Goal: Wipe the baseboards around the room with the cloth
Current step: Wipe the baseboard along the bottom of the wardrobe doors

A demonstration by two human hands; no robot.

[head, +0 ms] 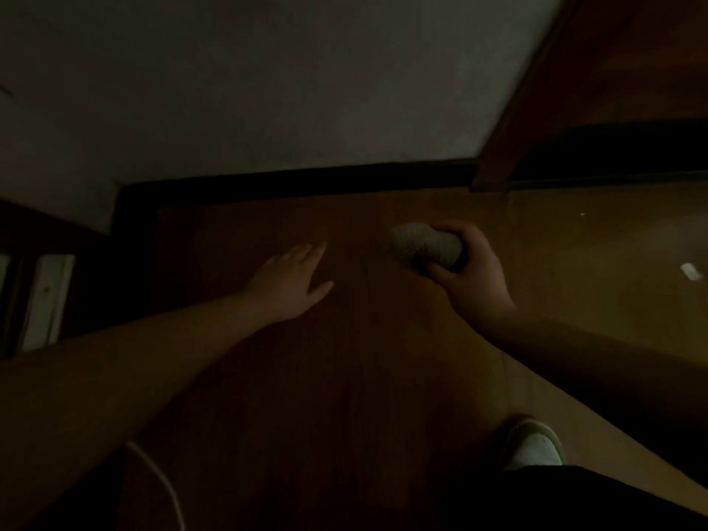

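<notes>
Both forearms are seen bare, with no sleeve reaching the wrists, and nothing is worn on the left hand (291, 275) or the right hand (473, 270). A pale slip-on shoe (534, 446) with a darker rim is worn at five o'clock, and dark clothing (574, 500) is seen just below it.

Your cloth (425, 245) is a pale bunched wad, held up off the wooden floor; the dark baseboard (299, 179) runs along the wall's foot just beyond it
</notes>
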